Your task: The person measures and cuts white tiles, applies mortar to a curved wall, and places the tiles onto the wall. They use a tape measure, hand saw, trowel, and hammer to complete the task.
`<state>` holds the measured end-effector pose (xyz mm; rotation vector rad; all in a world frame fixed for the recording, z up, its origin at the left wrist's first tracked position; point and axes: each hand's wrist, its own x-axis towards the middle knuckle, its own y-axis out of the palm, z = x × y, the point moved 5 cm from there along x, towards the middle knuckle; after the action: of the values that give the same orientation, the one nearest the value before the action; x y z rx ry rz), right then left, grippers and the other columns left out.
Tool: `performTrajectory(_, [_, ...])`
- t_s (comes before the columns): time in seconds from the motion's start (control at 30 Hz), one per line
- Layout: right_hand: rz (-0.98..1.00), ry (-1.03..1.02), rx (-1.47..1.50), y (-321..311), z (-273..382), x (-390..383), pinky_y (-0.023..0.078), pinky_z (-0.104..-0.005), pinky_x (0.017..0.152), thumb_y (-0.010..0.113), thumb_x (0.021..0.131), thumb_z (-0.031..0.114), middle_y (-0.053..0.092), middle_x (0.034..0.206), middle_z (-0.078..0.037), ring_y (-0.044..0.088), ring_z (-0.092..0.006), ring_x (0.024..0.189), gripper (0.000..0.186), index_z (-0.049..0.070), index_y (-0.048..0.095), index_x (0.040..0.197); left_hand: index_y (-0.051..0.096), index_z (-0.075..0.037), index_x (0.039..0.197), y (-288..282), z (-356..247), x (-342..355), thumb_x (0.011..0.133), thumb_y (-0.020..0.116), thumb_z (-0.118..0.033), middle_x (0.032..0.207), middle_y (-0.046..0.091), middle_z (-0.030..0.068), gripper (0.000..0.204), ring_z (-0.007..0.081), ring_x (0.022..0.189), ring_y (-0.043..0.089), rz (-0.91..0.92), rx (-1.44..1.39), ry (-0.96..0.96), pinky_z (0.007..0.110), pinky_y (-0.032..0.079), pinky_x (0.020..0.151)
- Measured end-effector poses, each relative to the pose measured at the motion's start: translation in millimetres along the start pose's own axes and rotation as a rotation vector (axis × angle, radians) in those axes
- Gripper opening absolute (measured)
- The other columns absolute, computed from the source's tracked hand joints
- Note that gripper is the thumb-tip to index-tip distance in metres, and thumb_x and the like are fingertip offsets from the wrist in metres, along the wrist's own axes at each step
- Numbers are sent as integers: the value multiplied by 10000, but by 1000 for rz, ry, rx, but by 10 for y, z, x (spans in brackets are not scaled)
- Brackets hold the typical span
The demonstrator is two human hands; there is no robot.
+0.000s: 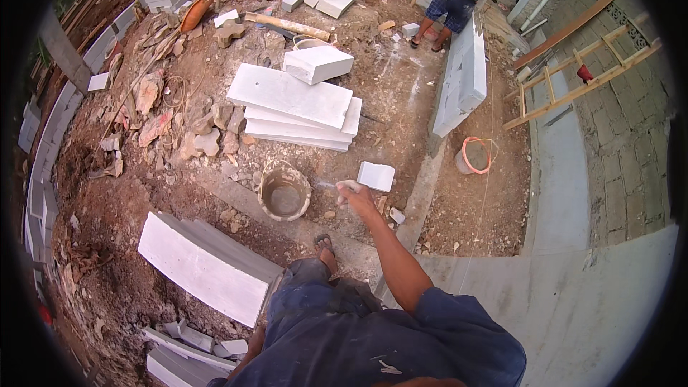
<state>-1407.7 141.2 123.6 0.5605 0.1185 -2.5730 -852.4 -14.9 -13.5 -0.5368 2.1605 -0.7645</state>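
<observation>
My right hand [350,193] is closed, held out over the ground between a mortar bucket [307,203] and a small white block [376,176]. Something pale shows at its fingers, with a faint blurred streak to the left; I cannot make out what it is. The bucket is caked with grey and has wet-looking grey stuff inside. On my left, part of my left arm [254,342] comes down beside my leg, close to the near end of a large white block stack [204,269]. Its fingers are hidden, so I cannot see whether they touch the blocks.
Ahead lie stacked long white blocks [290,97] with a shorter block [319,64] on top. A low block wall [462,75] runs along the right, where another person [459,0] bends. Beyond it are an orange-rimmed bucket [473,156] and a wooden ladder [584,75]. Rubble [208,132] covers the left.
</observation>
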Motion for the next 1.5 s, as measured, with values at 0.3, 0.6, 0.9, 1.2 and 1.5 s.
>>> performTrajectory(0.3, [-877, 407, 206, -2356, -821, -248, 516, -318, 526, 553, 910, 173, 608, 756, -67, 593, -184, 605, 182, 29, 641, 977, 686, 11, 895, -1301, -2449, 2704, 869, 628, -199, 687, 640, 131, 220, 203, 600, 619, -96, -239, 147, 367, 479, 579])
performTrajectory(0.6, [-788, 510, 106, -3243, -742, 1708, 499, -335, 521, 555, 869, 127, 596, 762, -88, 573, -211, 583, 206, 36, 626, 1039, 655, 5, 1066, -1374, -5365, 4017, 896, 635, -218, 960, 676, 148, 281, 221, 899, 627, -181, -461, 259, 342, 473, 818])
performTrajectory(0.9, [-180, 277, -439, -3076, 963, 6894, 510, -327, 547, 598, 869, 165, 679, 769, -102, 639, -183, 624, 174, 51, 675, 975, 607, -129, 1245, -661, -7434, 6214, 839, 678, -394, 1450, 369, 193, 490, 432, 1329, 323, -382, 63, 264, 520, 282, 1084])
performTrajectory(1.2, [-21, -66, -821, -2073, 939, 10733, 502, -430, 797, 636, 830, 305, 690, 953, -176, 659, -363, 912, 258, 99, 701, 972, 558, -315, 1323, -341, -8033, 7704, 535, 774, -679, 1546, 209, 148, 894, 479, 1417, 59, -14, 670, 104, 650, 5, 1120])
performTrajectory(1.5, [222, -182, -1237, -1019, 274, 12537, 499, -466, 864, 718, 748, 331, 651, 1040, -270, 624, -396, 1031, 403, 11, 692, 992, 556, -386, 1283, -326, -8047, 7833, 480, 840, -615, 1510, 239, 162, 882, 536, 1389, 70, 71, 638, 40, 709, 16, 1093])
